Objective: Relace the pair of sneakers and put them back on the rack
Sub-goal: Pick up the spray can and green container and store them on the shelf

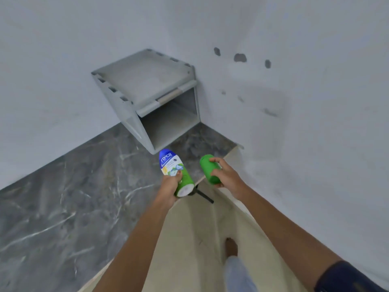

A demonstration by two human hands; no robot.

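A: Well, where are the sneakers? I see none anywhere near the rack (147,89).

B: Nor do I. No sneakers or laces show at all, so I can't say which way they lie from the hands. Only the rack is in view, a grey box tucked in the corner where the two walls meet, its open mouth facing the person.

A: And the hands?

B: Both are full. The left hand (170,186) is wrapped around a powder bottle (174,171) with a blue top, which points up toward the rack's lower front edge. The right hand (225,174) grips a green cap (209,169), just beside the bottle and apart from it.

A: Which hand is nearer the rack?

B: Both are close in front of its mouth; the left, with the bottle tip, looks slightly nearer. The bottle's long axis runs from the hand toward the rack's opening.

A: Room to move?

B: Open marble floor (63,197) lies left of the rack. To its right the wall (305,123) crowds close, and a pale board (200,239) runs from the rack's foot back under the arms. I'd judge both things must be set down before any lacing.
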